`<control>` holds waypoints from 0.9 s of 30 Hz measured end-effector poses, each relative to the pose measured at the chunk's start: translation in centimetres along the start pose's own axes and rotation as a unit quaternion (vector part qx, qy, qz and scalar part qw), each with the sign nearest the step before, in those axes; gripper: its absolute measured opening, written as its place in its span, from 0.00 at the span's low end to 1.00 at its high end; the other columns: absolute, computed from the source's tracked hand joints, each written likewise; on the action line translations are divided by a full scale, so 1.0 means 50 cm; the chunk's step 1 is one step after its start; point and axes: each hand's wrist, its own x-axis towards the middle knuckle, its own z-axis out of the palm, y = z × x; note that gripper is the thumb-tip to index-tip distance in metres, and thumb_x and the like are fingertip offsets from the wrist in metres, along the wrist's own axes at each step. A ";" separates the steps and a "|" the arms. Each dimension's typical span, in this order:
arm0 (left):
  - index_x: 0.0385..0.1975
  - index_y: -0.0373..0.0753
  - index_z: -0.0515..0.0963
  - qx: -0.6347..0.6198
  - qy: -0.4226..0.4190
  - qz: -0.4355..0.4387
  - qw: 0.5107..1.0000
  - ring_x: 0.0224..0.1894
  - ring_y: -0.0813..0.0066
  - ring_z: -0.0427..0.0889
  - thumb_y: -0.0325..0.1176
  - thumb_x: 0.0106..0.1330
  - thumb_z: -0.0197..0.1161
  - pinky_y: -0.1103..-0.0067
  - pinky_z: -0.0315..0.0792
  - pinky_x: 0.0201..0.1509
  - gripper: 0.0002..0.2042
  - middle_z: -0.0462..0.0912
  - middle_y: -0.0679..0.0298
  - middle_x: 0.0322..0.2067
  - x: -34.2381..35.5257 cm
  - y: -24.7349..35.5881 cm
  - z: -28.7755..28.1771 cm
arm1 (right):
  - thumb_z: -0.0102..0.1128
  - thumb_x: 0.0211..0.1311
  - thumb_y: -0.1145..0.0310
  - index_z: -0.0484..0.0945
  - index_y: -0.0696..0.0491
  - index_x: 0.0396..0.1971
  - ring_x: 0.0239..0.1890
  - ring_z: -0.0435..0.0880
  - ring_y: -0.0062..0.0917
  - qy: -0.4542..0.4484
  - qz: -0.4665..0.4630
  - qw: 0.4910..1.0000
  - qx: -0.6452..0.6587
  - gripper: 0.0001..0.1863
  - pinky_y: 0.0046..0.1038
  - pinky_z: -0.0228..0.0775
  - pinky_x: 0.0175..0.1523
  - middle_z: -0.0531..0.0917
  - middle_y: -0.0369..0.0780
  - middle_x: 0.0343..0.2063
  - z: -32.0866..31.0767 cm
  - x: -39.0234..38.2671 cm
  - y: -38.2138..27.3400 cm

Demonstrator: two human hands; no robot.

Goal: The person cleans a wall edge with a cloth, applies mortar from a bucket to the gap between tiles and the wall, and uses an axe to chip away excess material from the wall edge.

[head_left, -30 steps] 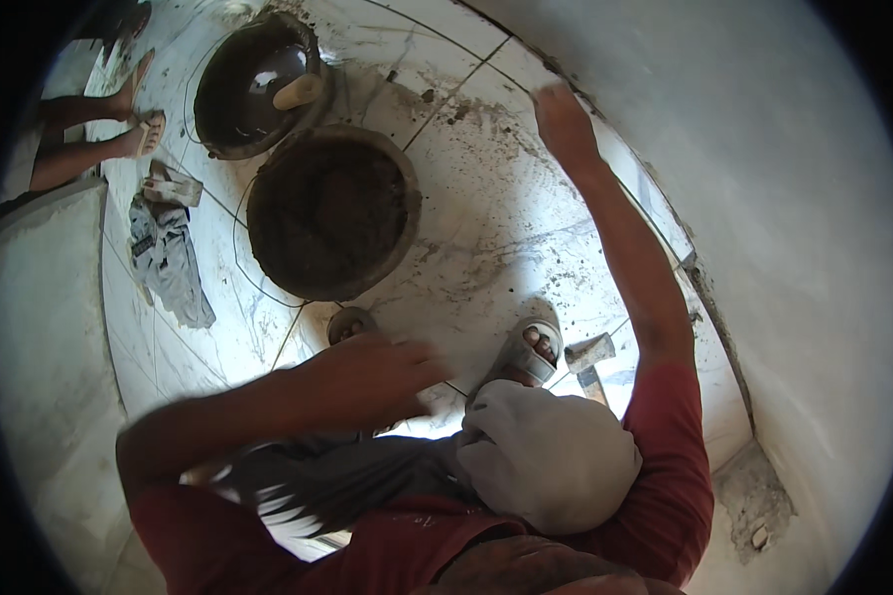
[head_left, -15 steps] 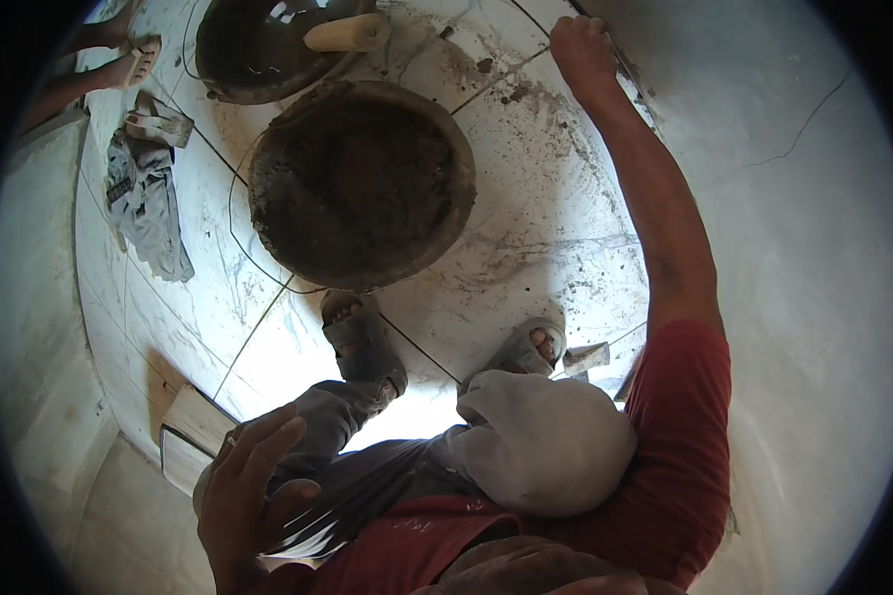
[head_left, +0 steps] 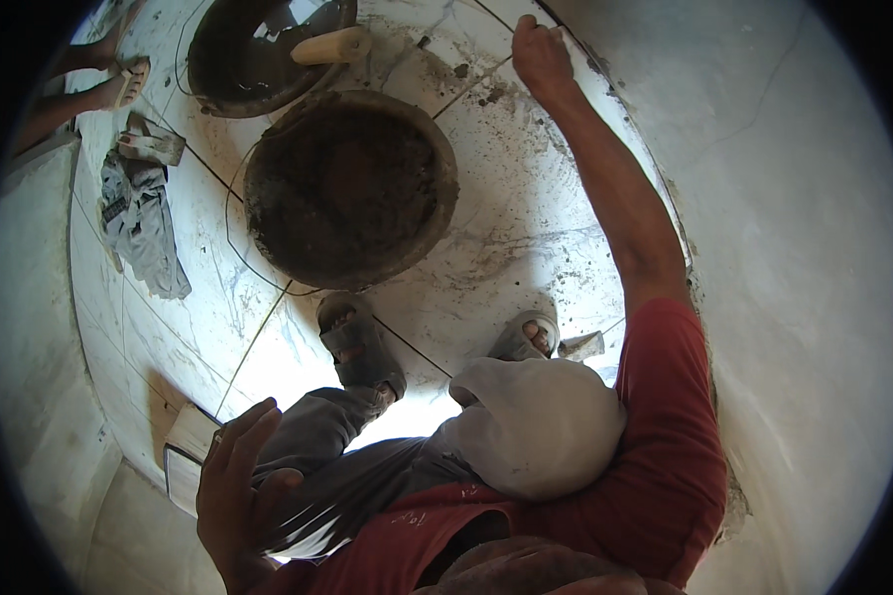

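Note:
My right hand (head_left: pixel 543 61) is stretched far forward, low beside the wall (head_left: pixel 774 288), with its fingers curled closed. What it grips, if anything, is hidden. My left hand (head_left: pixel 236 496) is raised near my left knee, fingers extended and holding nothing. In front of my feet stands a round tub (head_left: pixel 448 203) of dark, wet-looking mortar with a thin wire handle lying to its left. Behind it is a second dark tub (head_left: pixel 198 74) with shiny liquid inside, and a tool with a pale wooden handle (head_left: pixel 332 46) rests across its rim.
Marble-patterned floor tiles (head_left: pixel 506 233) carry scattered crumbs of mortar. A grey cloth (head_left: pixel 147 223) lies at the left, beside a small block (head_left: pixel 152 145). Another person's feet (head_left: pixel 129 84) are at the far left. A board (head_left: pixel 191 436) leans near my left hand.
My right hand has shifted slightly left along the wall's foot, still closed. My left hand stays raised with only a small shift. The whole view has turned a little; the tubs stay put.

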 end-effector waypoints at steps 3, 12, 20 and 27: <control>0.50 0.36 0.69 0.019 0.002 -0.004 1.000 0.48 0.49 0.75 0.55 0.61 0.52 0.63 0.69 0.49 0.28 0.75 0.49 0.47 -0.002 0.006 0.005 | 0.45 0.52 0.77 0.66 0.62 0.35 0.32 0.79 0.49 -0.063 0.083 0.982 0.156 0.09 0.42 0.72 0.37 0.78 0.56 0.26 -0.056 -0.039 -0.057; 0.50 0.35 0.69 0.012 0.053 -0.027 0.998 0.47 0.49 0.75 0.54 0.62 0.52 0.62 0.69 0.48 0.27 0.74 0.47 0.47 -0.046 0.001 0.013 | 0.54 0.53 0.65 0.81 0.49 0.36 0.38 0.81 0.35 0.049 0.191 0.944 0.264 0.12 0.30 0.70 0.46 0.82 0.45 0.34 -0.120 -0.045 0.054; 0.50 0.35 0.68 0.023 0.030 -0.040 0.998 0.47 0.48 0.75 0.54 0.62 0.51 0.62 0.70 0.47 0.27 0.74 0.48 0.47 -0.055 0.001 0.001 | 0.49 0.54 0.70 0.80 0.53 0.37 0.37 0.79 0.42 -0.006 -0.001 0.982 0.190 0.13 0.37 0.69 0.45 0.80 0.48 0.33 -0.072 0.003 0.045; 0.49 0.36 0.69 0.035 0.053 -0.035 0.997 0.47 0.49 0.75 0.57 0.61 0.51 0.62 0.70 0.46 0.29 0.74 0.49 0.47 -0.032 0.018 0.013 | 0.48 0.53 0.75 0.77 0.57 0.32 0.35 0.77 0.41 -0.043 -0.056 0.994 0.084 0.09 0.38 0.70 0.42 0.78 0.48 0.29 -0.022 -0.010 0.041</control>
